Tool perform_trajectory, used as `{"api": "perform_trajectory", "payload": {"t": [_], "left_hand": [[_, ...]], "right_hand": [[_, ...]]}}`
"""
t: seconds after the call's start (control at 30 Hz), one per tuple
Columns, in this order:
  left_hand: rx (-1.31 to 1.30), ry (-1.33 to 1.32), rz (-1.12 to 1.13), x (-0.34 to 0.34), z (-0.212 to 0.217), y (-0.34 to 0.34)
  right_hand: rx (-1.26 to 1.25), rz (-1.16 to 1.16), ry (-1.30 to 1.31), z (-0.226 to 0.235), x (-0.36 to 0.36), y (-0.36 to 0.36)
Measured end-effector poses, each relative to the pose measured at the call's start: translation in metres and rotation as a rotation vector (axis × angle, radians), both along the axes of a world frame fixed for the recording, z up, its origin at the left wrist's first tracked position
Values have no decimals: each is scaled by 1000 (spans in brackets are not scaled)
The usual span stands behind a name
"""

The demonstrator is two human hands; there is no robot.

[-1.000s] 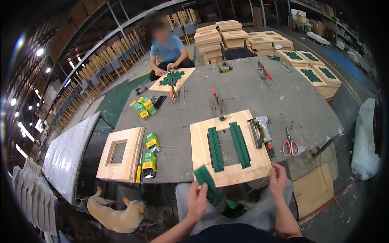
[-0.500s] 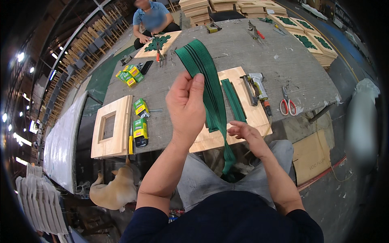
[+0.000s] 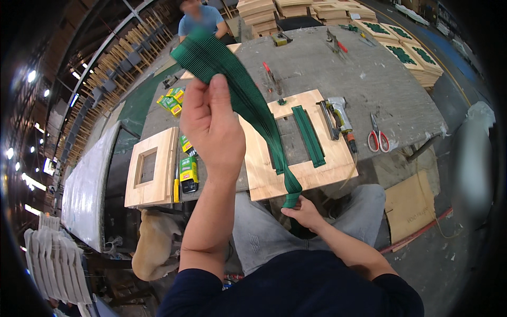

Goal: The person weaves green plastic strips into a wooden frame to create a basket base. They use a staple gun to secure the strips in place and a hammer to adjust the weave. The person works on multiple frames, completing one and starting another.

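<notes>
My left hand (image 3: 211,124) is raised high and grips the upper part of a long green ribbed strap (image 3: 248,103). The strap hangs down in front of me to my right hand (image 3: 301,210), which pinches its lower end just below the table's near edge. Behind the strap lies a square wooden frame (image 3: 322,171) on the grey table (image 3: 369,84), with two green straps (image 3: 309,134) laid across its opening.
A staple gun (image 3: 338,113) and red-handled scissors (image 3: 377,138) lie right of the frame. A second wooden frame (image 3: 153,166) and small green-yellow boxes (image 3: 187,169) sit left. Another person in a blue shirt (image 3: 203,18) works at the far end. A dog (image 3: 153,245) lies below.
My left hand has lifted the green strap higher and farther left, stretching it out. My right hand has slid down from the frame to the strap's lower end.
</notes>
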State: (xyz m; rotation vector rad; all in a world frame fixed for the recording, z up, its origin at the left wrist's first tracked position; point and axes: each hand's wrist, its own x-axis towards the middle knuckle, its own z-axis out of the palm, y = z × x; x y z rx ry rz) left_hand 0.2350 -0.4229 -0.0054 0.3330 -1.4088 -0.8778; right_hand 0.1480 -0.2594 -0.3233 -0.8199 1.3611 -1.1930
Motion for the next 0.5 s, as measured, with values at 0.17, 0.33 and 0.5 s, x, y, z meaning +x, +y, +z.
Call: {"api": "perform_trajectory", "payload": {"t": [0.17,0.33,0.5], "left_hand": [[240,198,-126,20,16,12],[520,-259,-858,122,-24,-3],[126,-1498,-1344,73,-79,45]], "right_hand": [[-29,-82,-297,-4,-9,-14],[-82,-3,-906,50,-58,4],[-253,12,-830,84,-92,-4]]}}
